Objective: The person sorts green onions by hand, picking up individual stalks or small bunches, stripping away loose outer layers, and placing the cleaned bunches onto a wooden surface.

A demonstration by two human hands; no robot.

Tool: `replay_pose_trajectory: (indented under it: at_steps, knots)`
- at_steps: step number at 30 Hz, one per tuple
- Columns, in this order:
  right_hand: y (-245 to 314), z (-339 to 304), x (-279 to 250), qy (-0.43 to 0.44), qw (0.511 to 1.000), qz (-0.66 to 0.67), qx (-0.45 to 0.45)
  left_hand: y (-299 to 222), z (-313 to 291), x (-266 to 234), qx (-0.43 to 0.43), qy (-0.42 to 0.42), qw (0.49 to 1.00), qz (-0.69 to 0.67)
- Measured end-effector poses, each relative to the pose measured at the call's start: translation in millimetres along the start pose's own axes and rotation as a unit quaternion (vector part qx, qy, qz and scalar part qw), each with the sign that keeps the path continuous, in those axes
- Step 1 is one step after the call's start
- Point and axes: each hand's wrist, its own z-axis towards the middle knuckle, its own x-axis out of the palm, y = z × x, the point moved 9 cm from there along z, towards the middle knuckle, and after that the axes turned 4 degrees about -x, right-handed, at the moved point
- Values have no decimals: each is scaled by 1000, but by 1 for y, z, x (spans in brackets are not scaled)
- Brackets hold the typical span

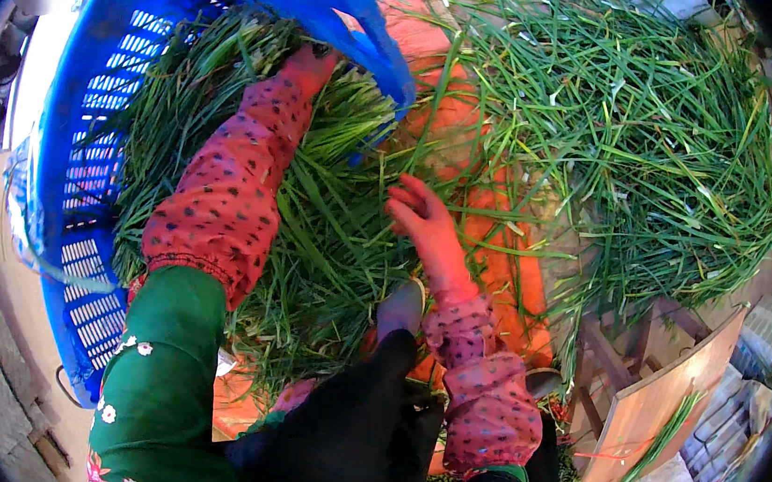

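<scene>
Among greens [222, 59], reaches left hand [311, 66] forward, cannot tell grip | near greens, extends right hand [421, 215] with fingers parted

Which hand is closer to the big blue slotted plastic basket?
Left: the left hand is inside the basket, among long green leaves; the right hand is outside, to its right.

This looks like a produce workplace, with heaped green leaves [641, 145] and a blue basket [54, 159].
</scene>
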Motion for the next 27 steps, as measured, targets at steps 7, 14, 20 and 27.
replay_pose_trajectory:
  at_steps: [7,14,20,27]
  knots:
    - [-3,71,15,-36,992,109,-44,-16,-62,30,-23,167,985,-32]
    - [-61,20,20,-61,984,158,-56,-49,-224,42,207,96,973,-21]
    - [-91,4,8,-94,993,75,-1,-46,-175,0,114,-9,983,-146]
    - [-61,16,3,-92,989,106,-47,-19,-100,41,110,45,976,182]
